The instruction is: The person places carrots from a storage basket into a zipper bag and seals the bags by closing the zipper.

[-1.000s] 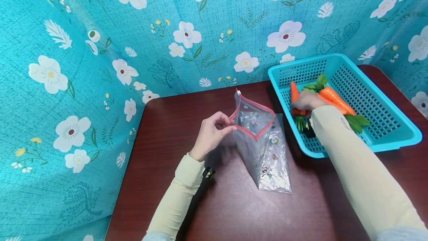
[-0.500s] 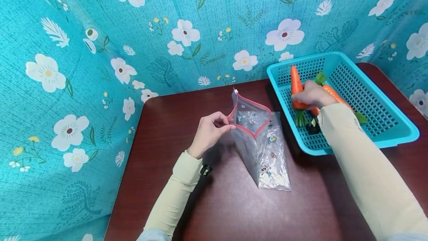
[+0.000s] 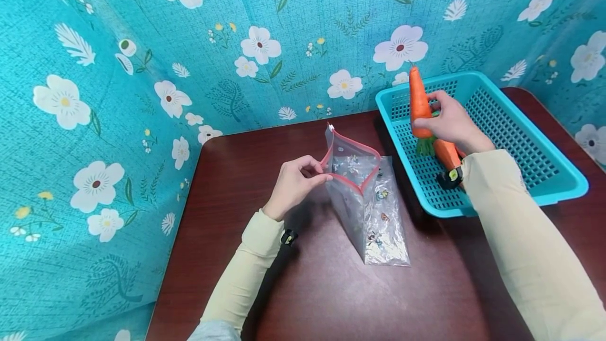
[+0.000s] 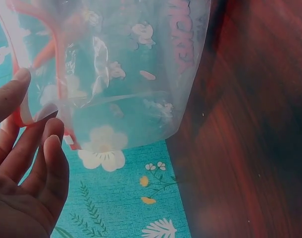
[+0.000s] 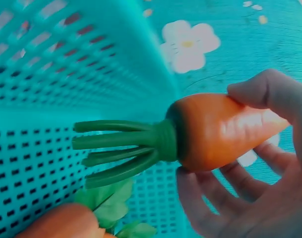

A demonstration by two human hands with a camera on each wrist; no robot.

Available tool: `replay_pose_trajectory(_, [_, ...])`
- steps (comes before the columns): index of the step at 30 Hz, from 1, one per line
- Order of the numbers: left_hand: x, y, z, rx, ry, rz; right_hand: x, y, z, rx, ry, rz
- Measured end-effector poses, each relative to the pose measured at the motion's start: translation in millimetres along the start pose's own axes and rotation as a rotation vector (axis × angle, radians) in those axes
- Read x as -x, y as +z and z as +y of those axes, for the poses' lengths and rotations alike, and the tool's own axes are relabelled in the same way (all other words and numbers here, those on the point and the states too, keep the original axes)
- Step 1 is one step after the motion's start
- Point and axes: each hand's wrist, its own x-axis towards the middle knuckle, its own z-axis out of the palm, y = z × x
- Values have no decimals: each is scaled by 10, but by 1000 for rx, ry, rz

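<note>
An orange carrot [image 3: 418,100] with a short green top is gripped between the thumb and fingers of my right hand [image 3: 452,120], tip up, above the left part of the turquoise basket [image 3: 563,186]. Its green stalks [image 5: 121,148] point toward the basket wall in the right wrist view. My left hand [image 3: 295,183] pinches the red-edged rim of a clear zip bag [image 3: 347,209], whose mouth stands wide apart. In the left wrist view, thumb and fingers hold the rim of the bag [image 4: 126,74], which has printed figures on it.
More carrots [image 3: 446,154] with green leaves lie in the basket, partly behind my right hand. A flat clear printed bag [image 3: 390,225] lies on the dark wooden table [image 3: 236,172], beside the held bag. A flowered turquoise curtain [image 3: 303,57] hangs behind the table.
My right hand has gripped a carrot and lifted it from the basket floor to above the basket. The left hand keeps hold of the bag rim almost unmoved.
</note>
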Motion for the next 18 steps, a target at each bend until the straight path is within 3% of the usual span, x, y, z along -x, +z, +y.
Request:
replay_pose_trajectory(6, [-15, -2, 4, -9, -4, -5, 85, -2, -155, -55, -53, 122])
replay_pose_trajectory(18, [-25, -14, 21, 13, 6, 2, 222, 48, -337, -263, -63, 198])
